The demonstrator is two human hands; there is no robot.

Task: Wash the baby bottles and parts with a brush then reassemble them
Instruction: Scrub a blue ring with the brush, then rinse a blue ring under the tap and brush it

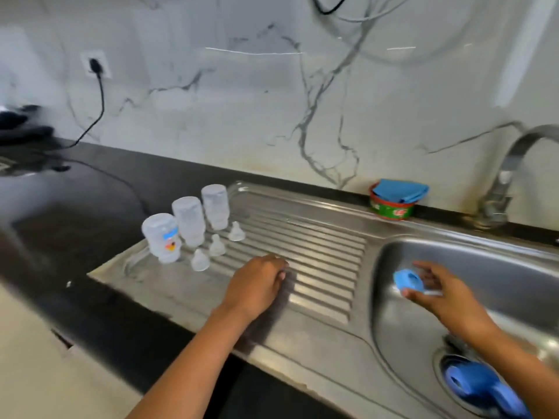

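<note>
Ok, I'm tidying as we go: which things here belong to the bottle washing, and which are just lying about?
Part of the job: three upturned bottles, three teats, the blue ring pinched in the right hand, spare blue rings in the sink.
Lying about, untouched: green tub holding a blue cloth, black cable.
</note>
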